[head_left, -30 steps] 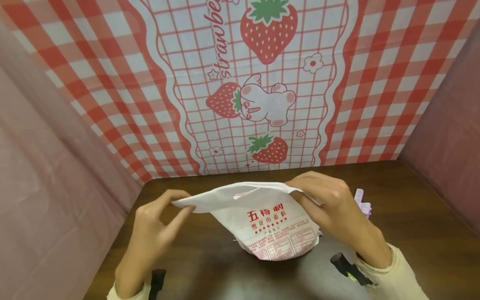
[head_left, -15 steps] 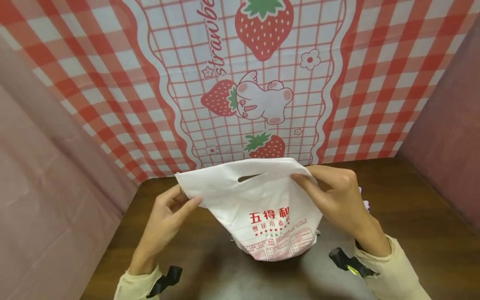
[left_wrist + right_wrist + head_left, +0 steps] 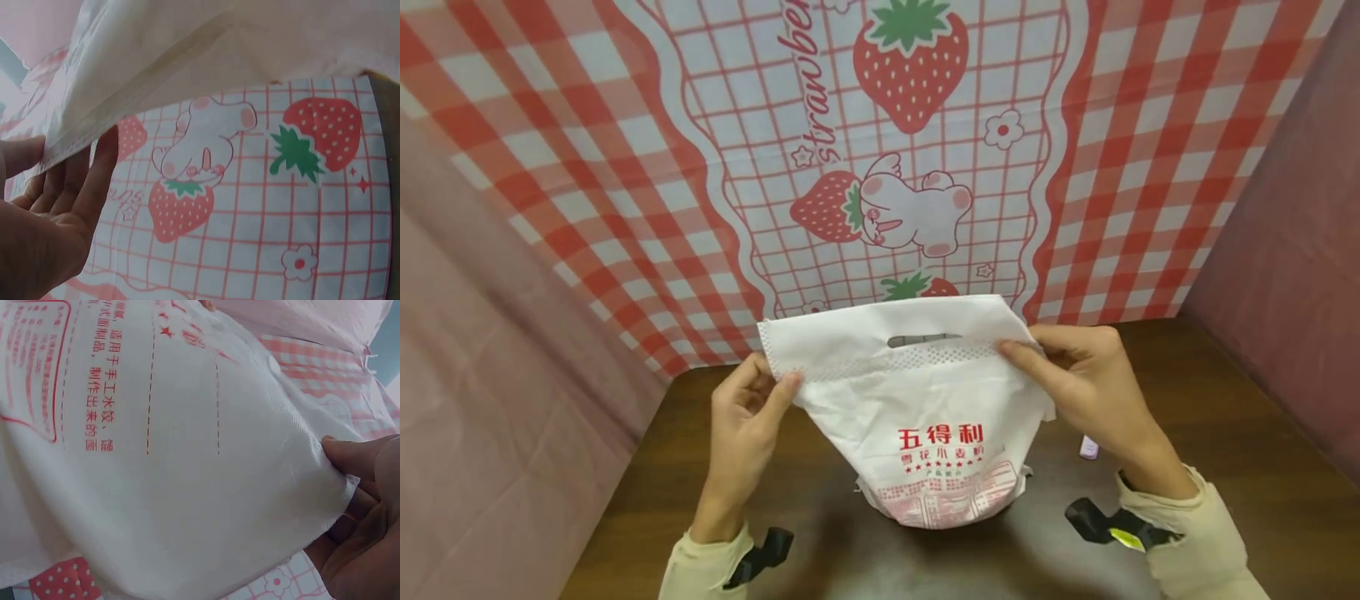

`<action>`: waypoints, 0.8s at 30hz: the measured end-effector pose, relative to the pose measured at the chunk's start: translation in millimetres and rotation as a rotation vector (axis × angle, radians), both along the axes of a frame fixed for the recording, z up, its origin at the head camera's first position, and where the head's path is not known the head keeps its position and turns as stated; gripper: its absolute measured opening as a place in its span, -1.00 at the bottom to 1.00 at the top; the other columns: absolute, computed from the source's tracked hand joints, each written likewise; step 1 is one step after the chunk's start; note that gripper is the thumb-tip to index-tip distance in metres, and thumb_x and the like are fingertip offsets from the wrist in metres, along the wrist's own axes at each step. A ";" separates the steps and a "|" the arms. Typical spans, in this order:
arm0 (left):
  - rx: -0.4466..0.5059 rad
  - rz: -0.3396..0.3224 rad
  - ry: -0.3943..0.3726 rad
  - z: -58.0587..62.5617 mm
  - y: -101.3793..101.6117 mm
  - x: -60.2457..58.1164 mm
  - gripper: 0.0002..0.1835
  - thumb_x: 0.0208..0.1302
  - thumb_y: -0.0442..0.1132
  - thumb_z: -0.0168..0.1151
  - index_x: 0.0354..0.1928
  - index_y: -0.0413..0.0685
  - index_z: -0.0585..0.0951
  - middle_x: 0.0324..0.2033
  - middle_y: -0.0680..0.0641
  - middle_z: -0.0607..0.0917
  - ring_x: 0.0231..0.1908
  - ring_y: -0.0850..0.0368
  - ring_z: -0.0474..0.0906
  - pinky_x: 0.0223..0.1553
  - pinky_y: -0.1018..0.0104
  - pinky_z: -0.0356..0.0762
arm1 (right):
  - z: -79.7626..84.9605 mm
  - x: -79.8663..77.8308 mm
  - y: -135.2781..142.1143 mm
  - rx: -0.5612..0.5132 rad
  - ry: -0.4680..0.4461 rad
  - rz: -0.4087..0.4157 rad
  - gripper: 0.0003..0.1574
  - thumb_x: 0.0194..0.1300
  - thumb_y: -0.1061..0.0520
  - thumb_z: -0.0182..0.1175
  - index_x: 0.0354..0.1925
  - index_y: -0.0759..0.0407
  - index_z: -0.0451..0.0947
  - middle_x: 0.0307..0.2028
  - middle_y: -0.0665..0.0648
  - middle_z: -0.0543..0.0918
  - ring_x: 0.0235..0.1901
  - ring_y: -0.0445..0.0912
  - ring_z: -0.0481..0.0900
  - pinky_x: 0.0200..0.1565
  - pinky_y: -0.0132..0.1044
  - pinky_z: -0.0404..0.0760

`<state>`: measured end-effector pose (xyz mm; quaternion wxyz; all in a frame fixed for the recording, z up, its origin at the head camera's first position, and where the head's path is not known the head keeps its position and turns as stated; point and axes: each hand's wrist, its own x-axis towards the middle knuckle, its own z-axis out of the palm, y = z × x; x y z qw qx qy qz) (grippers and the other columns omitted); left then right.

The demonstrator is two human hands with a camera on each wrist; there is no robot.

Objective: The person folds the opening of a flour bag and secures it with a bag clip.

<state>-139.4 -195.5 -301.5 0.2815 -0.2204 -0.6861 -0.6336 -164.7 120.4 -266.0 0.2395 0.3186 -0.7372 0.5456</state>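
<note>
A white bag (image 3: 917, 400) with red Chinese print stands upright at the middle of the table, its top held up with a slot-shaped handle hole in it. My left hand (image 3: 741, 433) pinches the bag's upper left edge between thumb and fingers. On the opposite side, my right hand (image 3: 1090, 392) pinches the upper right edge, thumb in front. The left wrist view has the left hand (image 3: 56, 212) at the bag's seamed edge. In the right wrist view, the right hand (image 3: 362, 512) grips a corner of the printed bag. What is inside the bag is hidden.
The bag stands on a dark wooden table (image 3: 1240, 467). A small light purple object (image 3: 1088, 447) lies behind my right hand, partly covered. A red-and-white strawberry cloth (image 3: 910, 208) hangs at the back, with pink cloth (image 3: 490, 400) at the left side.
Both hands have raised the bag's top edge and spread it flatter, so the handle slot and print now face me. The left hand has shifted slightly right.
</note>
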 end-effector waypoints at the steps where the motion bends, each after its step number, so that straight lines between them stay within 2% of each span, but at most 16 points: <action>1: 0.009 0.015 0.015 -0.3 1.7 -0.8 -0.95 0.11 -0.56 0.10 -0.44 -0.39 0.44 -0.56 -0.14 0.54 -0.56 0.18 0.43 -0.55 0.43 0.40 | -2.0 -2.1 1.6 0.001 -0.014 -0.008 -0.85 -0.01 0.40 0.26 -0.41 0.22 0.65 -0.60 0.11 0.62 -0.73 -0.14 0.50 -0.73 -0.33 0.47; 4: 0.031 0.040 0.033 -0.5 5.5 -2.3 -0.94 0.10 -0.57 0.10 -0.45 -0.37 0.44 -0.58 -0.14 0.53 -0.59 0.20 0.41 -0.60 0.44 0.36 | -8.4 -8.2 5.0 0.000 -0.055 -0.035 -0.85 0.01 0.34 0.28 -0.39 0.15 0.66 -0.57 0.08 0.64 -0.71 -0.15 0.53 -0.71 -0.31 0.50; 9: 0.027 0.048 0.011 0.8 8.1 -4.2 -0.95 0.12 -0.53 0.11 -0.43 -0.38 0.44 -0.55 -0.16 0.55 -0.58 0.18 0.44 -0.58 0.42 0.38 | -12.3 -13.8 7.2 -0.010 -0.135 -0.044 -0.88 0.04 0.25 0.28 -0.37 0.09 0.66 -0.55 0.04 0.64 -0.68 -0.10 0.55 -0.67 -0.25 0.53; 17: -0.059 0.101 -0.053 12.7 6.9 5.1 -0.92 0.15 -0.40 0.16 -0.43 -0.27 0.46 -0.56 -0.16 0.55 -0.63 0.18 0.38 -0.67 0.37 0.28 | -3.2 -7.1 15.2 0.065 -0.235 0.026 -0.82 0.13 0.25 0.20 -0.24 0.12 0.60 -0.43 0.08 0.63 -0.57 -0.06 0.56 -0.58 -0.21 0.56; 19: -0.076 0.103 -0.056 18.5 8.1 9.9 -0.91 0.14 -0.42 0.16 -0.32 -0.29 0.46 -0.51 -0.19 0.59 -0.60 0.15 0.44 -0.64 0.39 0.34 | -2.4 -5.7 16.8 0.073 -0.233 0.019 -0.81 0.12 0.25 0.20 -0.23 0.11 0.60 -0.41 0.06 0.63 -0.55 -0.08 0.56 -0.54 -0.24 0.56; 21: -0.087 0.115 -0.043 24.6 10.3 15.9 -0.76 0.11 -0.47 0.16 -0.15 -0.31 0.43 -0.44 -0.23 0.60 -0.51 0.11 0.53 -0.54 0.39 0.45 | -2.6 -5.1 17.0 0.074 -0.223 0.005 -0.81 0.11 0.26 0.21 -0.24 0.11 0.60 -0.42 0.06 0.63 -0.55 -0.09 0.55 -0.52 -0.28 0.55; 24: -0.138 0.196 0.023 34.7 14.7 27.2 -0.47 0.03 -0.53 0.20 0.09 -0.29 0.30 -0.27 -0.27 0.59 -0.31 0.01 0.58 -0.30 0.36 0.52 | -4.3 -4.1 15.0 0.083 -0.187 -0.017 -0.81 0.09 0.28 0.23 -0.26 0.11 0.61 -0.42 0.05 0.63 -0.54 -0.11 0.54 -0.52 -0.31 0.54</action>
